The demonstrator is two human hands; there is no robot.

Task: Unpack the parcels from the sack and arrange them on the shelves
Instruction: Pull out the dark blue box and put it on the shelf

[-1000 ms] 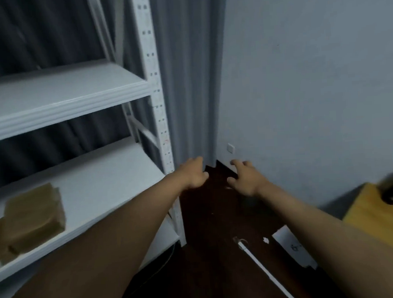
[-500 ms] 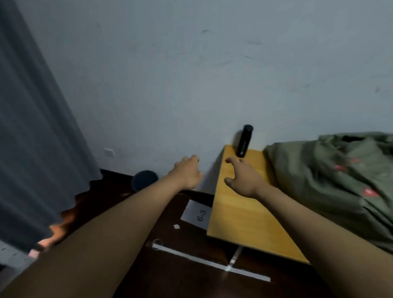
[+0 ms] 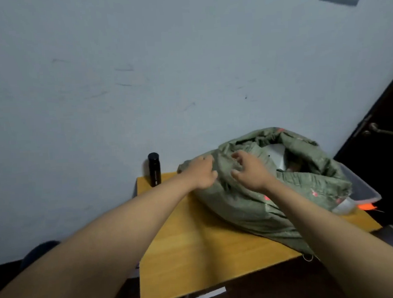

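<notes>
Against the pale wall stands a wooden table (image 3: 197, 252), and on it lies the green sack (image 3: 274, 190), slumped with its mouth turned up and something white showing inside. Your left hand (image 3: 203, 175) lies on the sack's near fold, fingers curled over the cloth; I cannot tell whether it grips. Your right hand (image 3: 249, 171) hovers just beside it, fingers spread and bent, holding nothing. A black bottle (image 3: 154, 169) stands upright at the table's back edge.

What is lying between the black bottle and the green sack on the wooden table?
In the head view, the person's left hand lies between the black bottle and the green sack, reaching over bare wooden table to the sack's near edge.
</notes>
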